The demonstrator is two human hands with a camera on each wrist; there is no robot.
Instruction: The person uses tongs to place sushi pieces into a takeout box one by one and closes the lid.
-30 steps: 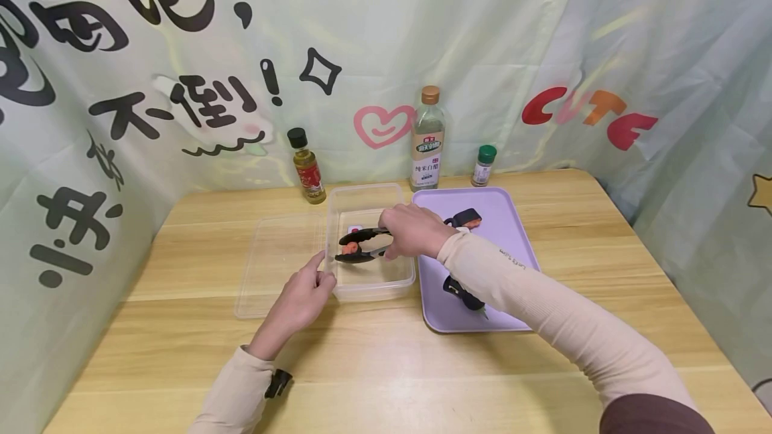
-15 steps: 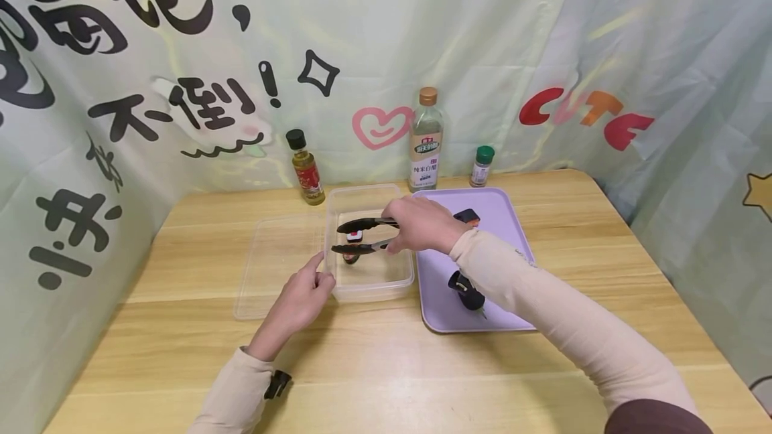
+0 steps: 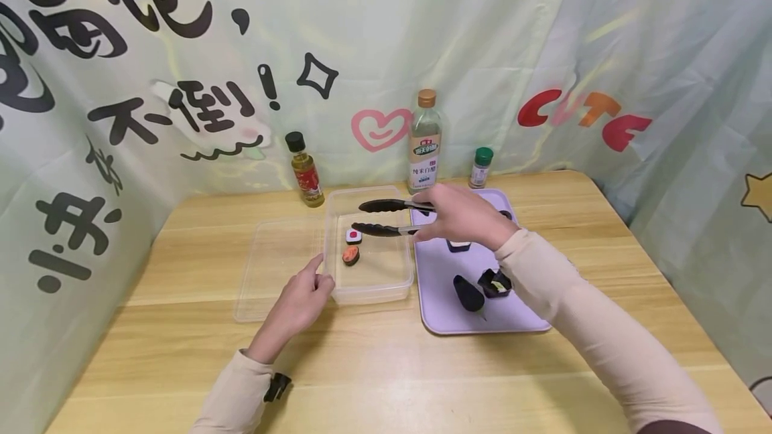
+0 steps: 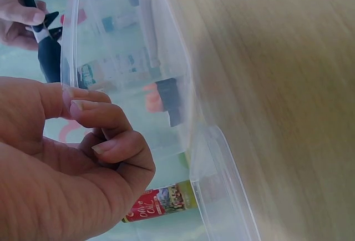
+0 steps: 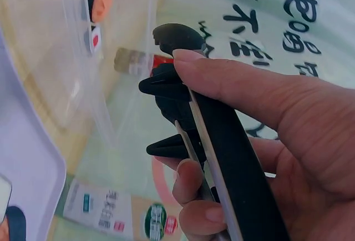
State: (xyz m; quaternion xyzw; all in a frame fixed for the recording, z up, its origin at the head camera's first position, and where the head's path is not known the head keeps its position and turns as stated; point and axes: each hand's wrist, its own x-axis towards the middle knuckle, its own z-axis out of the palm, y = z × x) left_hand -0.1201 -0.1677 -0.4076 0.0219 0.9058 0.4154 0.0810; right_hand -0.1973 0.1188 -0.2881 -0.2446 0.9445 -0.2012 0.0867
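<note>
My right hand [image 3: 458,216] grips black-tipped tongs [image 3: 386,229] above the right side of a clear plastic container [image 3: 374,292]. The tongs' tips stand apart with nothing between them. In the right wrist view, thumb and fingers close on the handles of the tongs [image 5: 227,157]. At the container's left rim, my left hand [image 3: 298,300] pinches the edge, as the left wrist view of the hand [image 4: 83,163] shows. Inside lie two sushi pieces: a white-faced roll [image 3: 353,236] with a red centre and an orange-topped piece [image 3: 350,256] wrapped in black.
A purple tray [image 3: 434,313] on the right carries several dark-wrapped sushi pieces, including a black cone [image 3: 468,294]. Left of the container lies a clear lid [image 3: 271,273]. Behind stand an oil bottle [image 3: 306,173], a tall vinegar bottle [image 3: 425,146] and a green-capped jar [image 3: 480,167].
The tongs have let go of the orange-topped sushi inside the container. My right hand has lifted them up and to the right. My left hand has stayed at the rim.
</note>
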